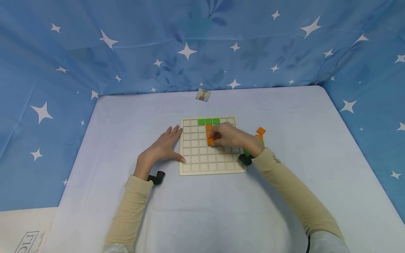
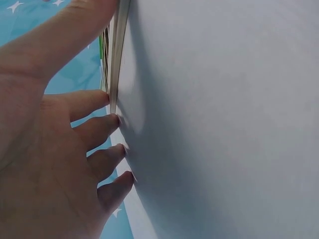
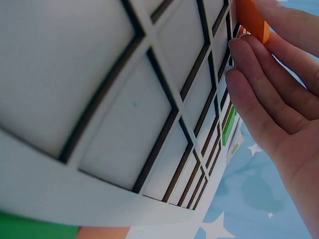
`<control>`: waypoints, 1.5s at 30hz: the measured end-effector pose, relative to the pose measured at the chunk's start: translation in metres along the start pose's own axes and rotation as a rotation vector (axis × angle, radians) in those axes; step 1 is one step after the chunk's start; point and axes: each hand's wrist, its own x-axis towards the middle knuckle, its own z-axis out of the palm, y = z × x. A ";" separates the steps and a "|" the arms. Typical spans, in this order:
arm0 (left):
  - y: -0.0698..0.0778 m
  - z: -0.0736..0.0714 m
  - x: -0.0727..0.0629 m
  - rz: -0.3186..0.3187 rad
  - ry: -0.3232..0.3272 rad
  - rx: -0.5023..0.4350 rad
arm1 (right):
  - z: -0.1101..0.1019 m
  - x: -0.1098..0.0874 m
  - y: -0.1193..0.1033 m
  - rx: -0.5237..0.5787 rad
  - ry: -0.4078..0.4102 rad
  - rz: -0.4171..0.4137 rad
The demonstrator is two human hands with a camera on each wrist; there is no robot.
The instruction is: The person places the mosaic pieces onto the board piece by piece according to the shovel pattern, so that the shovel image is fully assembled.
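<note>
A pale square-grid board [image 1: 199,168] lies on the table, with three green tiles [image 1: 209,121] side by side in its far row. Below the middle green one, orange tiles [image 1: 209,128] run down a column toward me. My right hand [image 1: 228,135] is over the board's middle and pinches an orange square tile [image 3: 252,21] between thumb and fingers, at the near end of that column. Fingers spread, my left hand [image 1: 163,144] rests at the board's left edge, its thumb [image 1: 179,158] by the near left part. In the left wrist view its fingertips [image 2: 118,122] touch along the rim.
Loose orange tiles [image 1: 261,130] and green tiles [image 1: 246,152] lie right of the board, partly hidden by my right wrist. A small picture card [image 1: 203,95] with a grid pattern lies near the table's far edge. A blue star-patterned curtain [image 1: 186,66] hangs behind the table.
</note>
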 end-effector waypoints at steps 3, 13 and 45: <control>0.000 0.000 0.000 0.000 -0.003 0.002 | 0.002 0.000 -0.001 -0.008 -0.003 0.005; -0.001 0.001 0.000 0.002 -0.005 0.002 | 0.005 0.000 -0.006 -0.075 -0.006 0.035; 0.003 -0.001 -0.001 -0.001 -0.002 -0.006 | -0.003 -0.021 0.002 -0.080 0.050 0.006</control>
